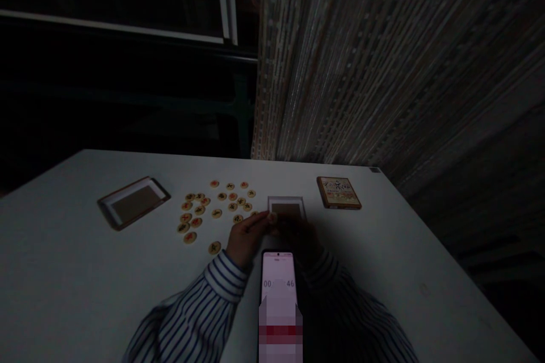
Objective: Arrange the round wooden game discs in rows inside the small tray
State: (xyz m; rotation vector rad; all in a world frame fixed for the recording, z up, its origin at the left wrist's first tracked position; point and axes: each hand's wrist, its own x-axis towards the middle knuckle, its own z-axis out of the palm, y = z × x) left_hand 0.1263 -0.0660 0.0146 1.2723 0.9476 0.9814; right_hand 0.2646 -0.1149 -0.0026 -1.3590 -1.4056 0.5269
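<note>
My left hand [244, 239] is closed, with a round xiangqi piece [272, 218] at its fingertips. Close by, my right hand [301, 238] lies in deep shadow at the near side of a shallow white-walled box [286, 199]. Its fingers meet those of the left near the piece, but their grip is hidden in the dark. Several loose xiangqi pieces [217, 214] with red or black characters are scattered on the table to the left of my hands. One black-marked piece [215, 248] sits just left of my left wrist.
A phone [279, 272] showing a timer stands in front of my wrists. An open box lid or tray [134, 203] rests at the left of the white table [80, 261]. Toward the right lies a printed box or lid [339, 193]. A string curtain [323, 57] hangs behind the table.
</note>
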